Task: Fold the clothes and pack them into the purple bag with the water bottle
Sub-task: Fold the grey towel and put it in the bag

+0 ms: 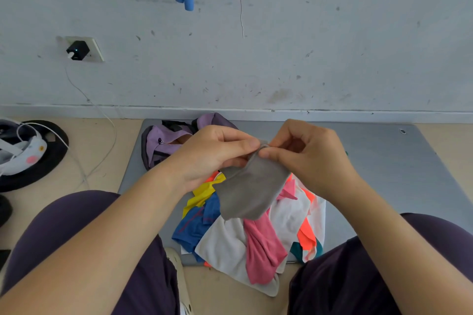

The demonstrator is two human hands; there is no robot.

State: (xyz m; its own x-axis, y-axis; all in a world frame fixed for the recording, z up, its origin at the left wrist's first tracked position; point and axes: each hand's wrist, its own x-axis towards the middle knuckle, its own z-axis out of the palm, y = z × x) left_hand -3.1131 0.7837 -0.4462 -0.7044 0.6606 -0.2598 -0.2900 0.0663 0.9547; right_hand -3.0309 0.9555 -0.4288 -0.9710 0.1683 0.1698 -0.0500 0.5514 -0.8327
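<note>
The pile of clothes (256, 227) is the landmark: a loose, unfolded heap of white, pink, blue, yellow and orange pieces on the near part of a grey mat (384, 174), between the person's knees. Just above the pile, the left hand (210, 153) and the right hand (307, 153) meet at the top edge of a small grey garment (250, 192); the fingers of both pinch that edge, thumbs close together, and the cloth hangs down over the pile. By my reading, the task is near its start: one piece is being taken up and squared for its first fold. The next move likely calls for spreading the edge flat, then folding it over.

Beyond the pile, to its left, the purple bag (163, 143) lies on the far end of the mat, its mouth partly open and partly hidden by the left hand. No water bottle is visible. Well left of the pile, a white cable (102, 115) trails across the floor, clear of the work.
</note>
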